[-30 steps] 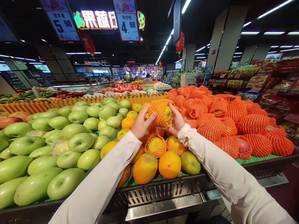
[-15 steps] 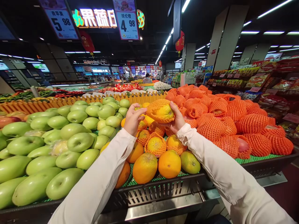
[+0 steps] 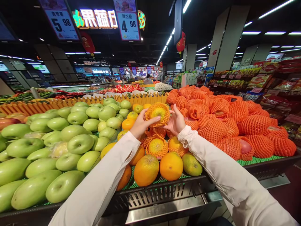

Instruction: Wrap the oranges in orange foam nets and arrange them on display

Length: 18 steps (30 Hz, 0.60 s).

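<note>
Far left: red apples (image 3: pixel 9 123) at the crate edge, partly cut off by the frame.
Green apples: big pile (image 3: pixel 81 144), fills left side; one plastic-wrapped yellow fruit (image 3: pixel 57 150) sits in among them.
Yellow fence: low picket strip (image 3: pixel 35 108) behind the apples, runs on behind the oranges.
5.98 sign: price screen (image 3: pixel 60 23) overhead, upper left.
4.98 sign: second price screen (image 3: pixel 127 23), right of the first, roughly above the orange section.
Left hand: closed on the fruit (image 3: pixel 140 125), thumb laid across its front, other fingers mostly hidden behind it.
Netted orange: one fruit in yellow-orange foam net (image 3: pixel 158 110), net opening toward camera, yellow-green skin showing. Sits between the hands, raised over the orange pile, directly against the left thumb.
Right hand: cupped (image 3: pixel 177 121) just right of the fruit, thumb and fingers apart; contact with the net can't be told.
Pile below hands: other net-wrapped oranges (image 3: pixel 156 146), then a front row of bare oranges (image 3: pixel 171 166), with a greenish one (image 3: pixel 192 164) at its right end.
Crate: black, slotted front (image 3: pixel 162 192), green mat under the fruit.
Red-orange nets: heap of wrapped fruit (image 3: pixel 215 130), right of the right hand, well apart from the green apples.
Far right: shelves of packets (image 3: pixel 261 82).
</note>
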Each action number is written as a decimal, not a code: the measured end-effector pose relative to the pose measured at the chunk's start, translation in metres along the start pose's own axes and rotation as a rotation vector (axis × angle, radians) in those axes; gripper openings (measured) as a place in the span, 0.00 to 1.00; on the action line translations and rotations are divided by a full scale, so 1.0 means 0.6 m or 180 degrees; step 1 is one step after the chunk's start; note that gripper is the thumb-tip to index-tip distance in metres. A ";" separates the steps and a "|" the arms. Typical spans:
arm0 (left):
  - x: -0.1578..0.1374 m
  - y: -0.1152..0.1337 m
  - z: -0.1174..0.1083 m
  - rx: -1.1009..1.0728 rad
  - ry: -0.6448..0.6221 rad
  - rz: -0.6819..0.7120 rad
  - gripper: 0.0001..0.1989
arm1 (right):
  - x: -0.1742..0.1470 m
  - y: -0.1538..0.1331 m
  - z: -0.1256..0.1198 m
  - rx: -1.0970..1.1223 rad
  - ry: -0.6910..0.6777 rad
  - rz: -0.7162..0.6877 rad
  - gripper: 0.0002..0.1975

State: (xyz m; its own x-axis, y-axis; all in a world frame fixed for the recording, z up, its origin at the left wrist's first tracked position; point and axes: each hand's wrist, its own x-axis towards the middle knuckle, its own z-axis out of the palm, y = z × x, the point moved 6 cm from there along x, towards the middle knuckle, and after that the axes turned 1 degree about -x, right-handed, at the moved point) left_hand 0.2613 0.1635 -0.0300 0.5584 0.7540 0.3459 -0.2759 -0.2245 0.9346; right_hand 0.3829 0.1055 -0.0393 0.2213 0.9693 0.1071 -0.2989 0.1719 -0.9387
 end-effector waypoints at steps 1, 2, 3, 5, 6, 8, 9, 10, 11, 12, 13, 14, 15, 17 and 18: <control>0.001 0.000 -0.003 -0.0115 0.0071 0.0003 0.38 | 0.001 -0.001 -0.002 0.0008 0.0065 -0.0012 0.32; 0.003 -0.001 -0.007 -0.0235 0.0148 -0.0024 0.36 | 0.002 -0.003 -0.004 -0.0020 0.0128 -0.0027 0.28; 0.004 -0.003 -0.012 -0.0335 0.0248 -0.0074 0.35 | 0.004 -0.005 -0.006 -0.0070 0.0192 -0.0058 0.25; 0.004 -0.005 -0.021 -0.0466 0.0505 -0.0193 0.32 | 0.006 -0.013 -0.011 -0.0172 0.0363 -0.0117 0.19; 0.004 -0.006 -0.025 -0.0523 0.0631 -0.0225 0.30 | 0.007 -0.016 -0.016 -0.0196 0.0471 -0.0127 0.18; 0.003 -0.004 -0.028 -0.0665 0.0767 -0.0219 0.28 | 0.009 -0.022 -0.023 -0.0193 0.0608 -0.0107 0.17; 0.002 -0.004 -0.027 -0.0743 0.0759 -0.0195 0.28 | 0.010 -0.024 -0.024 -0.0193 0.0601 -0.0070 0.17; 0.002 -0.004 -0.025 -0.0814 0.0713 -0.0169 0.27 | 0.012 -0.022 -0.024 -0.0222 0.0552 -0.0001 0.18; 0.002 -0.004 -0.021 -0.0863 0.0636 -0.0144 0.27 | 0.013 -0.019 -0.024 -0.0298 0.0484 0.0094 0.18; 0.002 -0.005 -0.018 -0.0886 0.0545 -0.0114 0.27 | 0.015 -0.013 -0.023 -0.0435 0.0414 0.0226 0.17; 0.002 -0.006 -0.015 -0.0878 0.0456 -0.0081 0.27 | 0.016 -0.006 -0.023 -0.0606 0.0345 0.0372 0.17; 0.002 -0.007 -0.013 -0.0844 0.0384 -0.0043 0.27 | 0.017 0.002 -0.023 -0.0781 0.0287 0.0515 0.17; 0.002 -0.008 -0.012 -0.0792 0.0334 -0.0013 0.27 | 0.019 0.010 -0.023 -0.0936 0.0232 0.0628 0.18; 0.002 -0.008 -0.013 -0.0689 0.0305 -0.0011 0.29 | 0.023 0.018 -0.027 -0.1122 0.0233 0.0704 0.19; 0.002 -0.009 -0.015 -0.0654 0.0329 -0.0049 0.29 | 0.025 0.016 -0.033 -0.1201 0.0354 0.0607 0.19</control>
State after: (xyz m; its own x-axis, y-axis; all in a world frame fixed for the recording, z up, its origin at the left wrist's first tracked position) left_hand 0.2562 0.1710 -0.0352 0.4836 0.8180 0.3116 -0.4274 -0.0899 0.8996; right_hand 0.4018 0.1183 -0.0531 0.2998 0.9491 -0.0964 0.0113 -0.1046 -0.9944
